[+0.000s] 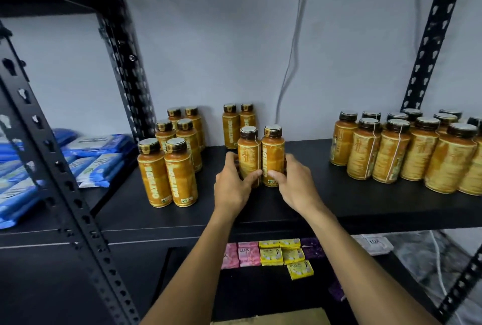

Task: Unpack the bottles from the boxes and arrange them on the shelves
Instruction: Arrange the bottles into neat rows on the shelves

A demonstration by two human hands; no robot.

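Grey wall (pixel 221 37) backs a black metal rack whose middle shelf (pixel 326 194) carries orange bottles with dark caps. The left hand (pixel 232 181) grips the left centre bottle (pixel 249 152): its fingers (pixel 232 159) curl round the bottle's left side and the thumb lies across the near face, low down. The right hand (pixel 297 183) grips the right centre bottle (pixel 272 155) in mirror form, with its fingers curled round the right side and the thumb on the near face. Both bottles stand upright, side by side and touching, at mid-shelf; the hands partly hide their bases. Just behind them, against the wall, stands a pair of bottles (pixel 238 123). To the left stands a block of six bottles (pixel 169 157) in two columns, apart from the held pair. To the right, well apart, stands a larger group of bottles (pixel 407 149). Blue packets (pixel 39 163) lie stacked on the adjoining shelf at far left. Pink and yellow soap bars (pixel 271 254) lie on the lower shelf, below the forearms. A grey cable (pixel 293 45) hangs down the wall.
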